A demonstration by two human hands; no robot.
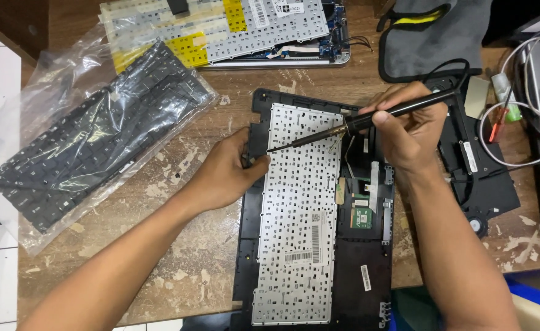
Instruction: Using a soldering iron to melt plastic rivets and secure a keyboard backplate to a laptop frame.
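Right hand (408, 132) grips a soldering iron (368, 119) like a pen, fingers closed round its dark handle, so the thin metal tip slants down and to the left and lands near the upper left corner of a silver keyboard backplate (294, 214). The pen-like hold seems chosen for fine control of the tip. Left hand (224, 175) is closed on the left edge of a black laptop palmrest frame (245, 257), thumb and fingers pinching the rim just beside the tip, apparently to keep the frame from sliding under pressure.

The frame lies upside down in the middle of the worn wooden tabletop (184, 270), with the perforated backplate facing up, so the underside can be reached. A small green circuit board (362, 217) sits to the right of the backplate (inside the same frame).

To the far left, a black replacement keyboard in a clear plastic bag (92, 141) rests well apart from the work. At the top edge lies another opened laptop base (233, 30) with yellow and white sheets over it. A grey cloth pouch (429, 37) lies at upper right, and white cables (515, 122) curl at the right edge, near a second black panel (484, 178) half hidden behind the right wrist.
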